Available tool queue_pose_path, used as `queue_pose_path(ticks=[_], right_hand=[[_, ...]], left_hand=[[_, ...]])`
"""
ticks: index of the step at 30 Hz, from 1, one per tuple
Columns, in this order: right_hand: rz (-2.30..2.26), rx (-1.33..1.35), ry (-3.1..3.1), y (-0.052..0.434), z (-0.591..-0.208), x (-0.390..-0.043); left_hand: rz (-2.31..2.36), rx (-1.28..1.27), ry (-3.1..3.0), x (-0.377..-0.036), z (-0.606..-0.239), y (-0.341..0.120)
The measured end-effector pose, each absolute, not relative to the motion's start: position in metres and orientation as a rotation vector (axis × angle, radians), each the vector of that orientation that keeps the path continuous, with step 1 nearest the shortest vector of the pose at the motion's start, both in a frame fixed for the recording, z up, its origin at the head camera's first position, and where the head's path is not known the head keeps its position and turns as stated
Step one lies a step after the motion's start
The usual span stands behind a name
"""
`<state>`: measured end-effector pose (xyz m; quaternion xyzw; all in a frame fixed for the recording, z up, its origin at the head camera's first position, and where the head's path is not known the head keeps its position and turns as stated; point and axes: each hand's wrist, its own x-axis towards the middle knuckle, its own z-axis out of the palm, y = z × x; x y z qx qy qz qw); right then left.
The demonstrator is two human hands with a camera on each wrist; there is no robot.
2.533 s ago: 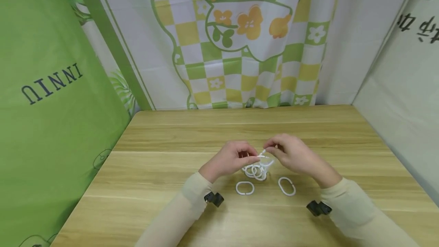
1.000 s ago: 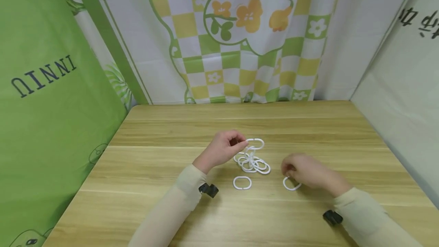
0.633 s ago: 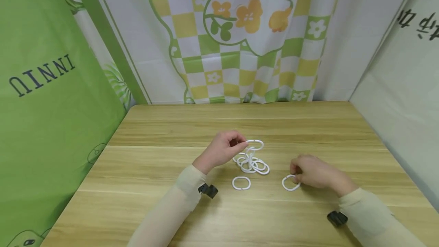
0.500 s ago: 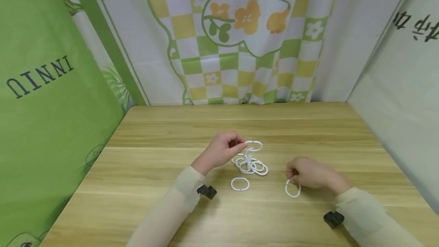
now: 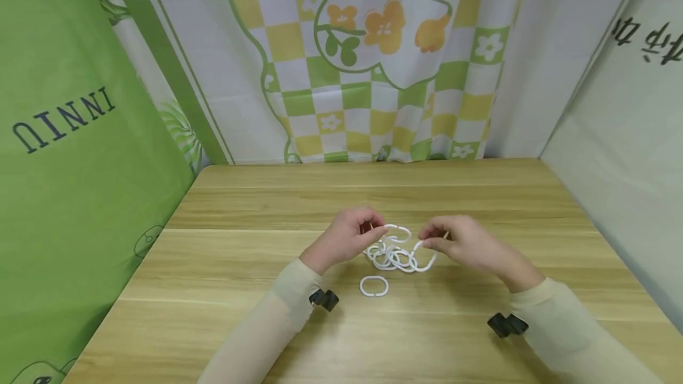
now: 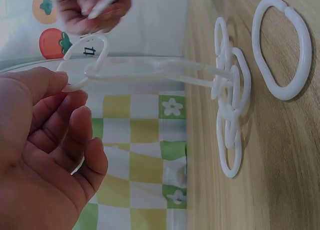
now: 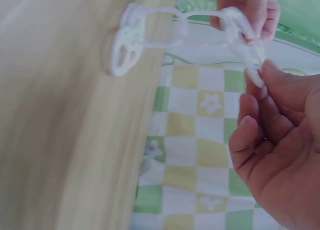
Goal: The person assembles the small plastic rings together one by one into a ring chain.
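My left hand (image 5: 347, 237) pinches the top link of a white plastic chain (image 6: 105, 44) between thumb and index finger. Oval links hang down from it, and the lower ones lie heaped (image 6: 245, 75) on the table. Close to its right, my right hand (image 5: 472, 248) pinches a separate white oval link (image 5: 423, 270), its small gap hard to make out. In the right wrist view this link is blurred and overlaps the chain's top, so contact cannot be told. Another loose link (image 6: 303, 45) lies flat on the table, nearer to me than the heap.
The wooden table (image 5: 256, 206) extends around both hands. A patterned curtain (image 5: 363, 99) hangs behind its far edge, with a green cloth (image 5: 80, 194) at the left and a pale one (image 5: 629, 135) at the right. Small black cameras (image 5: 324, 299) sit on both wrists.
My right hand picked up the loose link at the right and carried it left and up, beside the chain's top. My left hand keeps its pinch, almost in place.
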<state>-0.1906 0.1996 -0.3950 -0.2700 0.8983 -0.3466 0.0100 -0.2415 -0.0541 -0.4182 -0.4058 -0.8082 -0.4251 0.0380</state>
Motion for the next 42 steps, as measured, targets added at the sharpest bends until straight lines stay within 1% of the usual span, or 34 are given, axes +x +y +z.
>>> queue_pose_path(ticks=[5,15,27,33,37,42], right_hand=[[-1.087,-0.853,2.871,0.188,-0.380,-0.195],[-1.116,-0.826,2.880,0.183,-0.378,-0.202],[-1.134,-0.816,2.887,0.179,-0.380,-0.203],[-1.189,-0.748,2.916,0.178,-0.379,-0.204],[-1.276,-0.698,2.938,0.175,-0.376,-0.205],[-1.384,-0.679,2.928,0.171,-0.375,-0.206]], left_hand=[[-1.210,-1.305,-2.463,-0.240,-0.418,-0.054],[-1.101,-1.368,-2.425,-0.237,-0.416,-0.051],[-1.124,-1.361,-2.435,-0.236,-0.415,-0.052],[-1.205,-1.371,-2.455,-0.236,-0.413,-0.052],[-1.273,-1.352,-2.486,-0.236,-0.412,-0.053],[-1.316,-1.244,-2.526,-0.237,-0.414,-0.052]])
